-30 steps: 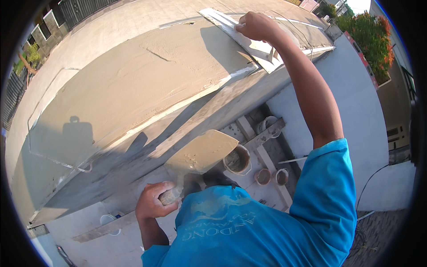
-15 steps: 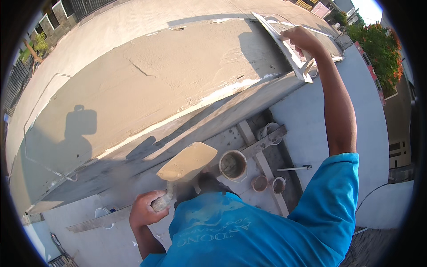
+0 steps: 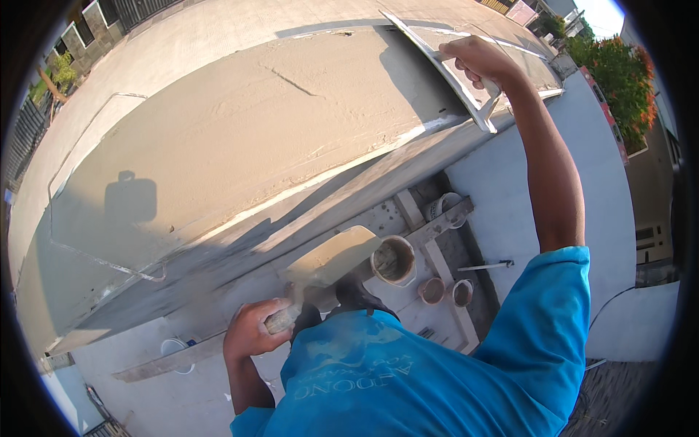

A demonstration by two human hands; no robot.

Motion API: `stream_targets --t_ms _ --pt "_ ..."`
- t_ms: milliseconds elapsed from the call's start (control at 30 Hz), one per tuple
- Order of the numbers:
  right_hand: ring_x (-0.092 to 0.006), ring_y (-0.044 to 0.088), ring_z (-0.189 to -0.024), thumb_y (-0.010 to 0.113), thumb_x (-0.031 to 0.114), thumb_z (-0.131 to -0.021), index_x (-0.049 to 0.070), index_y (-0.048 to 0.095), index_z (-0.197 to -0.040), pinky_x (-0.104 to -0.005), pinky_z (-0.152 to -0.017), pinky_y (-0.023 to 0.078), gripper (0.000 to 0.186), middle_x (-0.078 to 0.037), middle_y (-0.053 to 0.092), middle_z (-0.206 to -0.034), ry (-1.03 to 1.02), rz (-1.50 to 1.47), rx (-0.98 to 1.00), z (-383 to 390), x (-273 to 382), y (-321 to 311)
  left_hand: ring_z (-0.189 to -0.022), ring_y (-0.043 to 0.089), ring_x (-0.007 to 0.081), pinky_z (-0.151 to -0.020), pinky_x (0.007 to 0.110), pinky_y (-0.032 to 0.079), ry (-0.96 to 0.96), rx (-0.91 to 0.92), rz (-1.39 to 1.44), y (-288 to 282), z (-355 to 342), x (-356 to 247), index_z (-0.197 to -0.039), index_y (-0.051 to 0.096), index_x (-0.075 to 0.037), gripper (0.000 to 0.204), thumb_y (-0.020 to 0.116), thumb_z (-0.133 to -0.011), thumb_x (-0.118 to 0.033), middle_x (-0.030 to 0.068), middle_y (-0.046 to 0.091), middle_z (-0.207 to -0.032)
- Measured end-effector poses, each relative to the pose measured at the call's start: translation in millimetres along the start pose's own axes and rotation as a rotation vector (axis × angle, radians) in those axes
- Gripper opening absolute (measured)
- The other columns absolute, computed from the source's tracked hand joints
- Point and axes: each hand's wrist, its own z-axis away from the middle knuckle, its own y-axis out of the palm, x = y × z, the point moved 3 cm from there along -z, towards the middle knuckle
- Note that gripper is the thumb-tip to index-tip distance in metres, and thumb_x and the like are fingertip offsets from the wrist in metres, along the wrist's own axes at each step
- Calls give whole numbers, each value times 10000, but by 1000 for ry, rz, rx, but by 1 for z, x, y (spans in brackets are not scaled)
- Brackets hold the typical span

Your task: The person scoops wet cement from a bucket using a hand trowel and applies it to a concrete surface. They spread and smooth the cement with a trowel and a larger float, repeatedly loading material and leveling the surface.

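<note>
My right hand (image 3: 480, 65), stretched out at upper right, is closed on the handle of a long white plastering float (image 3: 419, 47), tilted at the right part of a grey plastered wall face (image 3: 240, 138). A hairline groove and some rough patches show in that plaster. My left hand (image 3: 258, 326), low at centre left, grips the mortar-crusted handle of a flat tan trowel (image 3: 331, 251), held out below the plastered band. Whether any loose plaster lies on its blade I cannot tell.
Below me are a bucket of grey mix (image 3: 392, 259), smaller containers (image 3: 431, 290), planks (image 3: 448, 284) and a white bucket (image 3: 175, 357). A pale blue wall (image 3: 575, 175) stands at right, with a flowering bush (image 3: 611, 87) beyond. A wire (image 3: 98, 266) hangs over the plaster at left.
My right hand and float moved right and down from a second ago, then slightly back left and up. My left hand dipped left, then returned right and up with the trowel.
</note>
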Motion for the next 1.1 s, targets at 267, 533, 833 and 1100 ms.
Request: stream_targets --t_ms 267,533,833,1100 --pt "-96 475 -413 586 336 -978 -45 713 -1004 -286 -383 410 402 -17 456 -584 -133 117 65 37 133 90 -865 727 336 -767 370 560 20 83 9 -22 31 35 -1097 724 -1 479 825 -665 -182 179 739 -986" --pt "-242 607 -559 539 310 -863 7 619 -612 -440 -600 480 402 -125 599 -601 -296 213 184 67 250 166 -902 726 344 -811 372 559 91 40 12 -33 43 40 -1111 722 -1 484 816 -676 -191 194 738 -1024" --pt "-58 439 -411 590 409 -983 -5 719 -1147 -225 -378 367 464 6 456 -614 -275 24 70 88 188 96 -922 721 349 -830 367 556 -36 -13 42 -29 53 31 -1127 716 6 493 812 -684 -190 195 735 -1050" --pt "-113 511 -419 545 326 -1011 0 732 -1087 -283 -435 434 384 -62 584 -604 -359 209 195 102 207 143 -936 720 343 -844 375 552 -89 13 9 -25 56 36 -1161 703 2 521 814 -696 -204 184 735 -1081"
